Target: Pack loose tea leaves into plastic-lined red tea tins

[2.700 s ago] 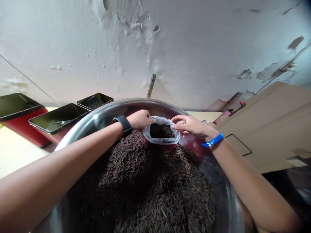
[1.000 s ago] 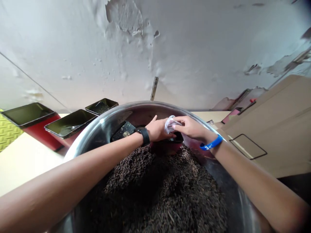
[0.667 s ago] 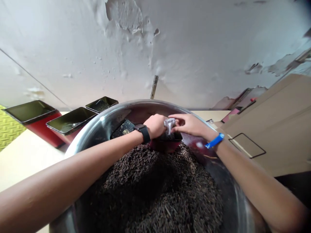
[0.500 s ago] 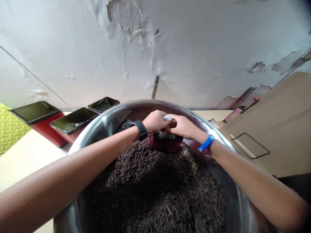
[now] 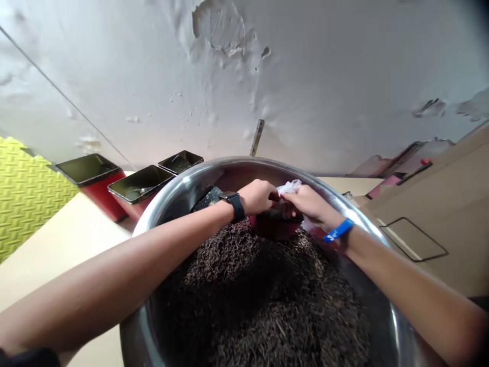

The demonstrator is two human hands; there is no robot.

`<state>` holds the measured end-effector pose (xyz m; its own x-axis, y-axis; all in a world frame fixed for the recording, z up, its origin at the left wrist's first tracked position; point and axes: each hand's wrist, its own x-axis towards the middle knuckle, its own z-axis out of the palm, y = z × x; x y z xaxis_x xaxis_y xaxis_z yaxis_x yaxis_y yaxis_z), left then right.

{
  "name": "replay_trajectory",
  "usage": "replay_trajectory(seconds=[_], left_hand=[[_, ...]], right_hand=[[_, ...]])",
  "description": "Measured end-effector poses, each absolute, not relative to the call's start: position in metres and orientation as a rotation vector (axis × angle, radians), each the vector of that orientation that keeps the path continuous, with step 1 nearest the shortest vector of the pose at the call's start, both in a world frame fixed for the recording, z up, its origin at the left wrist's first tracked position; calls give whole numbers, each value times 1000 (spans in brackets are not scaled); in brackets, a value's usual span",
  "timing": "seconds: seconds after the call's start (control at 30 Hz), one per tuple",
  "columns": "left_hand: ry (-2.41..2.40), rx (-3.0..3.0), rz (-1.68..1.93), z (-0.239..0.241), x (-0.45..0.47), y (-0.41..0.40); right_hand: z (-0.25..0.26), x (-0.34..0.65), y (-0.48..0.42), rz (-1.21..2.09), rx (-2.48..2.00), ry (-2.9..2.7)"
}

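Note:
A red tin (image 5: 273,230) with a dark rim sits on a heap of dark, twisted dried leaves that look like tea (image 5: 244,270), inside a wide metal basin (image 5: 168,196). A thin clear plastic bag (image 5: 290,187) bunches up out of the tin's mouth. My right hand (image 5: 312,205), with a blue band at the wrist, pinches the bag's gathered top. From the left, my left hand (image 5: 259,197), wearing a black watch, has its fingers curled closed on the bag over the tin. The tin's inside is mostly hidden beneath my hands.
Left of the basin stand several open red tins (image 5: 101,191) on a pale tabletop (image 5: 57,260). A speckled black piece (image 5: 208,198) lies inside the basin's left wall. Yellow foam matting (image 5: 30,188) is at far left, a cardboard box (image 5: 431,214) at right, a peeling wall (image 5: 305,92) behind.
My hands have moved slightly apart, and more of the bunched plastic shows above the tin. The whole view has shifted, so the basin and tins appear farther right.

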<state>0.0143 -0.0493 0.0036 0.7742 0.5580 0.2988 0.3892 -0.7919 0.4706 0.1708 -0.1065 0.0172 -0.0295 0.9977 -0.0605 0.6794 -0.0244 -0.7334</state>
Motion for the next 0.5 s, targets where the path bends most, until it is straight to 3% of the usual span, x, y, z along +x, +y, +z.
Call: replay_trajectory(seconds=[0.07, 0.27, 0.4, 0.5], left_hand=[[754, 2588, 665, -5, 18, -49], [941, 2578, 859, -13, 17, -54], [1005, 2559, 1034, -15, 15, -58], [944, 2540, 961, -13, 12, -57]], right_hand=[[22, 171, -112, 765, -1660, -1950], [29, 171, -120, -55, -1599, -2417], [20, 167, -117, -286, -1468, -2512], [14, 162, -116, -339, -1552, -2358]])
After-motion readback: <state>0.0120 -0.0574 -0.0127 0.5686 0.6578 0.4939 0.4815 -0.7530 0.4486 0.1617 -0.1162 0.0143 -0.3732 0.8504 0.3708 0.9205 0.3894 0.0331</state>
